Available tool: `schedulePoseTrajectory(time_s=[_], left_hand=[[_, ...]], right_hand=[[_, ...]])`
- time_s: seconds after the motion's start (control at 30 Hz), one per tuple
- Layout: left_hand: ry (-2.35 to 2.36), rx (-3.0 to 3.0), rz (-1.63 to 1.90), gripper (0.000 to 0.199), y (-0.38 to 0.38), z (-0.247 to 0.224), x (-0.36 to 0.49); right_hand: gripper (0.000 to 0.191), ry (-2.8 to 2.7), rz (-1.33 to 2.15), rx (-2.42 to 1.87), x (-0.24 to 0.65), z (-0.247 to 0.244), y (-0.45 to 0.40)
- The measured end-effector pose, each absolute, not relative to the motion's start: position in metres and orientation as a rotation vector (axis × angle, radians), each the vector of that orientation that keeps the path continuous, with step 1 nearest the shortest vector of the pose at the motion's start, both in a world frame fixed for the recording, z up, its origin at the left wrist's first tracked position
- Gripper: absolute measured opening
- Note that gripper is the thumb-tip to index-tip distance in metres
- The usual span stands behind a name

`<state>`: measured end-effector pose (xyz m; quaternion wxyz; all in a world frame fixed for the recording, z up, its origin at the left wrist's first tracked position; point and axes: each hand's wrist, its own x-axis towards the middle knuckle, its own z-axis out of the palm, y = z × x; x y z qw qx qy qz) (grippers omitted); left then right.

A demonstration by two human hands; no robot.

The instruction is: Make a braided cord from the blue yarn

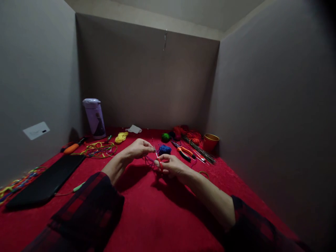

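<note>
Above the middle of the red cloth, my right hand [169, 165] grips small scissors [160, 163] by their red handles, blades pointing up and left. Close by on the left, my left hand [140, 148] is closed in a pinch near the blade tips. What sits between its fingertips looks like thin thread but is too small to make out. Purple cord [148, 161] hangs in loops between and below the two hands. Just behind the scissors lies a ball of blue yarn [165, 149].
Pliers with orange handles [186, 153], a green yarn ball [165, 137] and a red cup [210, 142] stand or lie at the back right. Leftward are a purple flask [95, 119], yellow yarn [121, 137], tangled cords [97, 149] and a black tray-like slab [47, 182]. Grey walls enclose three sides.
</note>
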<state>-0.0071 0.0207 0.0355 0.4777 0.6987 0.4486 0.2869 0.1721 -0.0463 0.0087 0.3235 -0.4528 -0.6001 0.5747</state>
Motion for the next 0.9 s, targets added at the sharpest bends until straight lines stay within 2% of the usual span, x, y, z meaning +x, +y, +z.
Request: schedulePoseTrajectory(time_s=[0.4,0.73,0.9], left_hand=[[1.096,1.715,0.681,0.027,0.021,0.034,-0.006],[0.948,1.695,0.703,0.045,0.014,0.038,-0.005],[0.916,1.665,0.707,0.039,0.013,0.039,-0.004]], right_hand=[[0.043,-1.589,1.500,-1.173,0.170,0.010,-0.050],[0.041,-1.523,1.581,-1.037,0.174,-0.003,-0.042],[0.041,-1.511,1.581,-1.042,0.175,-0.005,-0.040]])
